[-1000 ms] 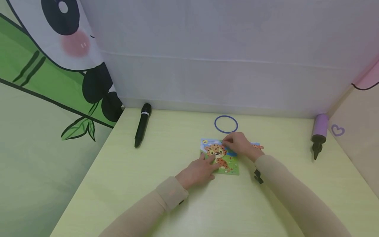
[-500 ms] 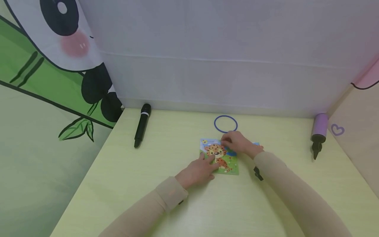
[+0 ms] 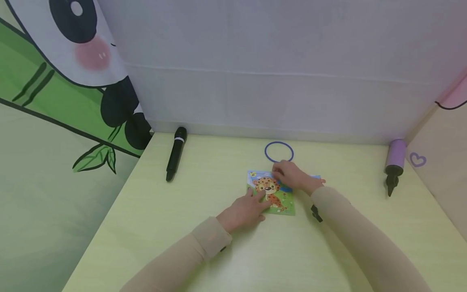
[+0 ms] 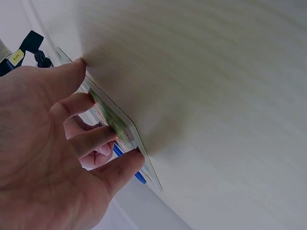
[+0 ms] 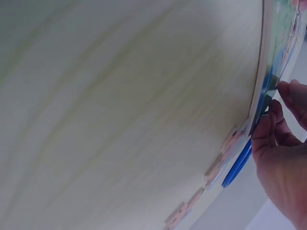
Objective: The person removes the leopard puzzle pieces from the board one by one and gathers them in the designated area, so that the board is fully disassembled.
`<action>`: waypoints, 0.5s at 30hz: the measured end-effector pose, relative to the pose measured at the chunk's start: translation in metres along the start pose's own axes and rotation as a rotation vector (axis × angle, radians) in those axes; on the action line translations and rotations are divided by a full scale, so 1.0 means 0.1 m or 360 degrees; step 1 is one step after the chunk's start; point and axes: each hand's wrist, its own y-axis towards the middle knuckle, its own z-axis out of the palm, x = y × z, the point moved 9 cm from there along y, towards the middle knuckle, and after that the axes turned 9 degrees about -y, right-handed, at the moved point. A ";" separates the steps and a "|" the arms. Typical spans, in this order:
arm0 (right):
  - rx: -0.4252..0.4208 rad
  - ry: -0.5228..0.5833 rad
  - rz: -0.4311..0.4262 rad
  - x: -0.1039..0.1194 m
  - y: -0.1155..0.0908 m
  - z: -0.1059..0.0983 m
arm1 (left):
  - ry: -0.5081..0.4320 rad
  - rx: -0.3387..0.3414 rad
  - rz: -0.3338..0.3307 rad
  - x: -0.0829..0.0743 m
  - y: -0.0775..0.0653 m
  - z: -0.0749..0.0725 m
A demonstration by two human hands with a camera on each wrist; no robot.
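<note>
A picture puzzle (image 3: 286,207) of a spotted leopard cub on grass lies flat on the table. My left hand (image 3: 245,209) rests on its lower left with spread fingers, and the left wrist view shows those fingertips (image 4: 139,155) along the near side. My right hand (image 3: 292,175) is at the top edge, thumb and fingers bent together right at the surface; I cannot tell whether they pinch a piece. Just right of the board lie loose puzzle pieces (image 5: 225,155) with orange and blue print, partly hidden behind the right hand in the head view.
A blue ring (image 3: 279,151) lies behind the puzzle. Far left stands out a black microphone (image 3: 176,154) lying on the table. A purple hand pump (image 3: 395,162) with a black nozzle lies at the far right. A pale cloth wall (image 3: 255,109) closes off the back.
My right hand has shifted very slightly up and left at the puzzle's top edge. My left hand keeps its place on the board.
</note>
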 end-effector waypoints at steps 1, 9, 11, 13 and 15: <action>-0.0001 -0.0001 0.0003 0.00 0.00 0.00 | 0.0006 0.0002 0.0000 0.00 0.00 0.00; -0.0008 -0.0002 0.0012 -0.02 0.02 0.02 | 0.0000 -0.0025 0.0012 -0.01 0.01 -0.01; -0.0011 0.0005 0.0011 -0.02 0.02 0.02 | -0.0009 -0.0046 0.0004 -0.01 0.03 -0.01; -0.0009 0.0014 0.0016 -0.02 0.02 0.02 | -0.0014 -0.0073 -0.0009 -0.02 0.05 -0.02; -0.0005 0.0024 0.0025 -0.02 0.02 0.03 | -0.0004 -0.0088 -0.0024 -0.04 0.08 -0.04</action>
